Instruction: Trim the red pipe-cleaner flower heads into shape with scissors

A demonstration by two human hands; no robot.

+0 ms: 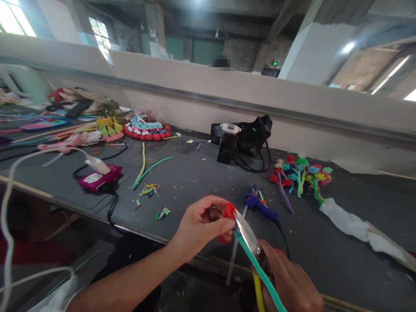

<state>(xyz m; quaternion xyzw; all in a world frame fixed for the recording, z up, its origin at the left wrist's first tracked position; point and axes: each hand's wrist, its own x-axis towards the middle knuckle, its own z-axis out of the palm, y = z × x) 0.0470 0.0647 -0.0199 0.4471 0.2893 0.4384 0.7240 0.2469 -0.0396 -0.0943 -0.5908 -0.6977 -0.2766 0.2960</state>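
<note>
My left hand [203, 225] pinches a red fuzzy flower [229, 210] between thumb and fingers, just over the table's front edge. A teal pipe cleaner [256, 262] slants down from the flower toward the lower right. Closed around a pair of scissors [248, 234], my right hand [289, 277] brings the metal blades up against the flower's right side. Whether the blades are parted is hard to see. A yellow strip [258, 290] hangs beside my right hand; its upper end is hidden. Part of the red material lies behind my left fingers.
A blue glue gun [261, 208] lies just beyond my hands. Bunched pipe-cleaner flowers [302, 173] lie right; a black bag [256, 136] and phone [226, 147] stand at the back. Left are a purple power strip [100, 178], cables, scraps [163, 212] and a pompom piece [146, 128].
</note>
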